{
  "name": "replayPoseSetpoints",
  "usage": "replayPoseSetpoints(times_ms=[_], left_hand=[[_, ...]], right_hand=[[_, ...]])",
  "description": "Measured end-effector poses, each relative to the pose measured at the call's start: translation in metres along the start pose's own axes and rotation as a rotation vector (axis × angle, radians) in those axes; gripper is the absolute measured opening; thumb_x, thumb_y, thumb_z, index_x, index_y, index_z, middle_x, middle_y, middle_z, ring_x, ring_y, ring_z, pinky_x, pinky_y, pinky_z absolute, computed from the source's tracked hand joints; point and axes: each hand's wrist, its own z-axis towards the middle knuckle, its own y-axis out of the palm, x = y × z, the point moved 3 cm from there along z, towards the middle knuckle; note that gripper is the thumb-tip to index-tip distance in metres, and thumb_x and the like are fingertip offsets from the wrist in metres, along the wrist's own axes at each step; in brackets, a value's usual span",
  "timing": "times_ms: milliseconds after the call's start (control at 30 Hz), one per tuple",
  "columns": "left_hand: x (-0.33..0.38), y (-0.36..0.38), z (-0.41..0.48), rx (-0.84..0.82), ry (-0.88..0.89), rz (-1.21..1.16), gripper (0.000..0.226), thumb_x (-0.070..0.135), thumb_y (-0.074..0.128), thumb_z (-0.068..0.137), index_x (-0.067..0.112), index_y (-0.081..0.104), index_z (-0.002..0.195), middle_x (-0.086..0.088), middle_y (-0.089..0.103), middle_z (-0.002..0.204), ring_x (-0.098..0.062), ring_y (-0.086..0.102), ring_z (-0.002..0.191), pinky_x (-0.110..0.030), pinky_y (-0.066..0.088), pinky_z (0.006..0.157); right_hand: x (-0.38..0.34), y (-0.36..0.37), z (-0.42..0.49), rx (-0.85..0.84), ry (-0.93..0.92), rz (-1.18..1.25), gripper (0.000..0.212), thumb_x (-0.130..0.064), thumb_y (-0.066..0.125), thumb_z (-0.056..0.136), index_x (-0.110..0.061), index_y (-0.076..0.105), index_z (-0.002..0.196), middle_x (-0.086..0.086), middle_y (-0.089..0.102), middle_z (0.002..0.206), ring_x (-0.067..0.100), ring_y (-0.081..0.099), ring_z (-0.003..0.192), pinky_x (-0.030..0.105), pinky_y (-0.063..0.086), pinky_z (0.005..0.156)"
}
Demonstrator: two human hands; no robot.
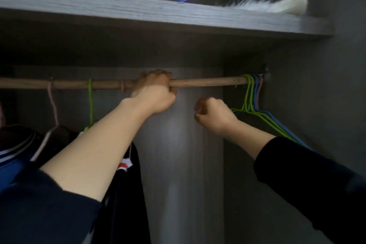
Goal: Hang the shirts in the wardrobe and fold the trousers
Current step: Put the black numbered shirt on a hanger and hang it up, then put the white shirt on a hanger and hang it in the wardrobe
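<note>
Grey wardrobe walls close around a wooden rail (208,83) under a shelf (138,9). Left hand (156,95) is clenched around the rail at mid-span. Right hand (214,117), just below the rail, is curled into a fist; whether it pinches anything, I cannot tell. Hung shirts (122,184) dangle left of the rail's middle; empty hangers (251,95) bunch at its right end. Next likely calls for fetching one.

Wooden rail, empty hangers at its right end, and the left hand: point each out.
wooden rail (208,82), head view, bare stretch.
empty hangers (250,93), head view, green neck.
left hand (156,93), head view, back of hand.
</note>
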Motion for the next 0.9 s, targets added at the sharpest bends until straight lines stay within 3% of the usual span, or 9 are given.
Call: replayPoseSetpoints(times_ms=[100, 233, 367, 500, 633, 733, 833, 900], left_hand=[[0.018, 0.022, 0.014, -0.033, 0.045, 0.022, 0.049, 0.027, 0.044, 0.094, 0.016, 0.041, 0.141, -0.012, 0.048, 0.140, -0.031, 0.044, 0.128, -0.041, 0.028, 0.112], [0.013, 0.044, 0.020, 0.079, 0.093, 0.063, 0.044, 0.022, 0.037, 0.099, 0.017, 0.040, 0.143, -0.011, 0.050, 0.135, -0.032, 0.042, 0.123, -0.039, 0.020, 0.112], [0.007, 0.051, 0.020, 0.205, 0.118, -0.019, 0.038, 0.018, 0.040, 0.099, 0.011, 0.053, 0.134, -0.017, 0.059, 0.126, -0.038, 0.048, 0.113, -0.041, 0.025, 0.108], [0.005, 0.055, 0.023, 0.257, 0.118, -0.027, 0.051, 0.028, 0.030, 0.088, 0.008, 0.062, 0.123, -0.019, 0.065, 0.113, -0.041, 0.053, 0.101, -0.043, 0.033, 0.100], [0.005, 0.058, 0.021, 0.333, 0.123, -0.029, 0.044, 0.024, 0.038, 0.087, 0.005, 0.067, 0.115, -0.020, 0.068, 0.103, -0.042, 0.056, 0.092, -0.045, 0.037, 0.095], [0.005, 0.059, 0.022, 0.351, 0.120, -0.043, 0.041, 0.021, 0.040, 0.086, 0.004, 0.068, 0.111, -0.021, 0.068, 0.100, -0.043, 0.057, 0.090, -0.048, 0.038, 0.094], [0.004, 0.060, 0.023, 0.350, 0.126, -0.031, 0.040, 0.019, 0.041, 0.085, 0.004, 0.068, 0.111, -0.021, 0.068, 0.101, -0.041, 0.057, 0.090, -0.046, 0.036, 0.096], [0.003, 0.061, 0.023, 0.363, 0.133, -0.023, 0.038, 0.016, 0.044, 0.084, 0.005, 0.068, 0.111, -0.019, 0.069, 0.099, -0.040, 0.058, 0.090, -0.044, 0.035, 0.096]], right_hand=[[0.028, -0.025, -0.010, 0.064, -0.042, -0.349, 0.023, -0.027, 0.055, 0.086, -0.014, 0.061, 0.104, 0.013, 0.064, 0.110, 0.036, 0.061, 0.103, 0.035, 0.045, 0.072], [0.065, -0.044, -0.018, 0.099, -0.046, -0.639, 0.032, -0.025, 0.055, 0.088, -0.012, 0.053, 0.117, 0.009, 0.057, 0.119, 0.032, 0.055, 0.112, 0.038, 0.047, 0.076], [0.087, -0.047, -0.019, 0.045, 0.000, -0.782, 0.043, -0.015, 0.058, 0.086, -0.012, 0.050, 0.128, 0.009, 0.053, 0.127, 0.028, 0.050, 0.117, 0.037, 0.048, 0.081], [0.088, -0.045, -0.015, 0.049, -0.048, -0.834, 0.031, -0.011, 0.055, 0.088, -0.010, 0.058, 0.119, 0.009, 0.058, 0.121, 0.027, 0.051, 0.115, 0.037, 0.047, 0.079], [0.078, -0.052, -0.019, 0.075, 0.068, -0.612, 0.031, -0.023, 0.059, 0.085, -0.006, 0.059, 0.111, 0.013, 0.060, 0.116, 0.033, 0.055, 0.111, 0.037, 0.047, 0.081], [0.073, -0.054, -0.016, 0.090, 0.208, -0.261, 0.011, -0.019, 0.053, 0.085, -0.010, 0.056, 0.090, 0.014, 0.059, 0.097, 0.036, 0.060, 0.098, 0.036, 0.047, 0.072], [0.070, -0.046, -0.002, 0.079, 0.270, 0.093, 0.010, -0.012, 0.052, 0.083, -0.010, 0.060, 0.077, 0.012, 0.062, 0.086, 0.030, 0.062, 0.086, 0.033, 0.047, 0.068], [0.062, -0.039, 0.005, 0.074, 0.250, 0.200, 0.016, -0.020, 0.057, 0.090, -0.015, 0.060, 0.076, 0.008, 0.060, 0.082, 0.021, 0.057, 0.081, 0.027, 0.039, 0.066]])
